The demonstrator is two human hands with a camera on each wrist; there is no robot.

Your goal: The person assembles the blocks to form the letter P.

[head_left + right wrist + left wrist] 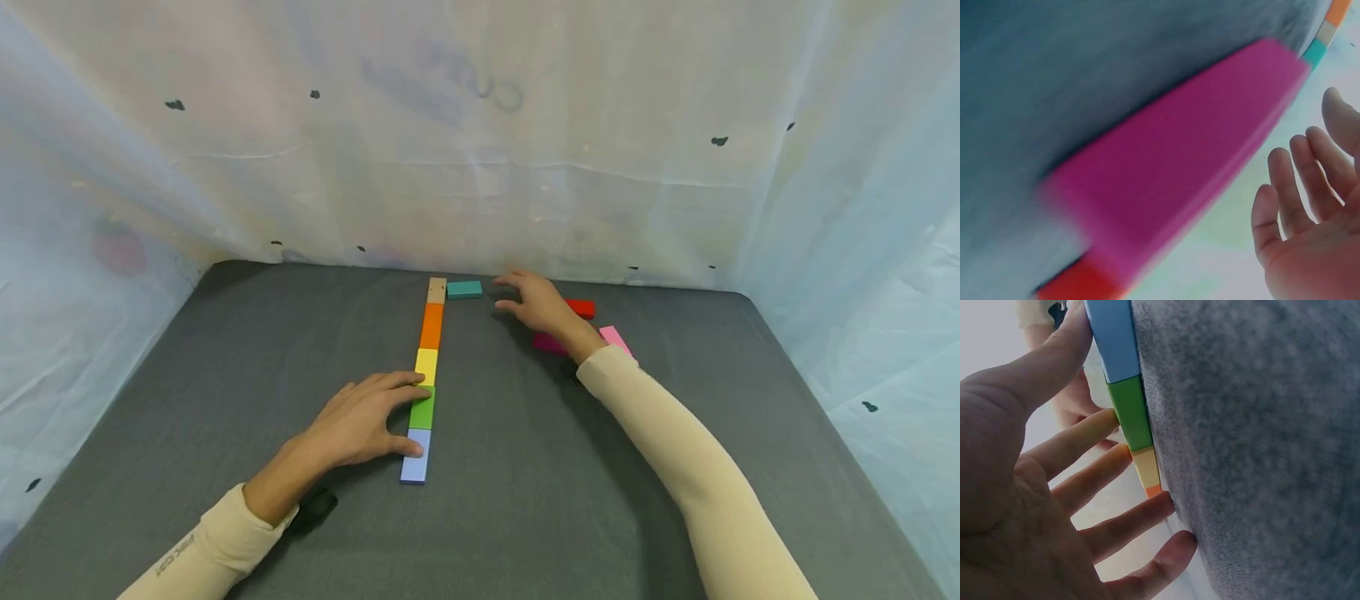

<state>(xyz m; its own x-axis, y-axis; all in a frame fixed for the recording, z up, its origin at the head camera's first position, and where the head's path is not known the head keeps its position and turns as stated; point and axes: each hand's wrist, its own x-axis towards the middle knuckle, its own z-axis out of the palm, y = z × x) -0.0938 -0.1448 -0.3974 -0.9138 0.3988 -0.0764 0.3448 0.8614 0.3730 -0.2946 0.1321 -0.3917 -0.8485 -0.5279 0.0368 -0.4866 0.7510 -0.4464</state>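
A straight row of flat blocks runs away from me: light blue (pixel 415 468), green (pixel 422 412), yellow (pixel 426 363), orange (pixel 431 326) and tan (pixel 437 290). At the tan end a teal block (pixel 464 290) lies crosswise, extending right. My left hand (pixel 358 423) is spread along the row's left side, thumb at the light blue block, fingertips by the green and yellow ones; it grips nothing. Between the teal block and the loose blocks, my right hand (pixel 534 302) hovers with nothing in it, fingers loosely bent. The right wrist view shows its empty palm (pixel 1322 250).
Near my right wrist lie a red block (pixel 581 309), a magenta block (pixel 551 342) and a pink block (pixel 615 340), partly covered by the arm. The dark grey table (pixel 510 517) meets a pale hanging sheet (pixel 480 200) at the back and sides.
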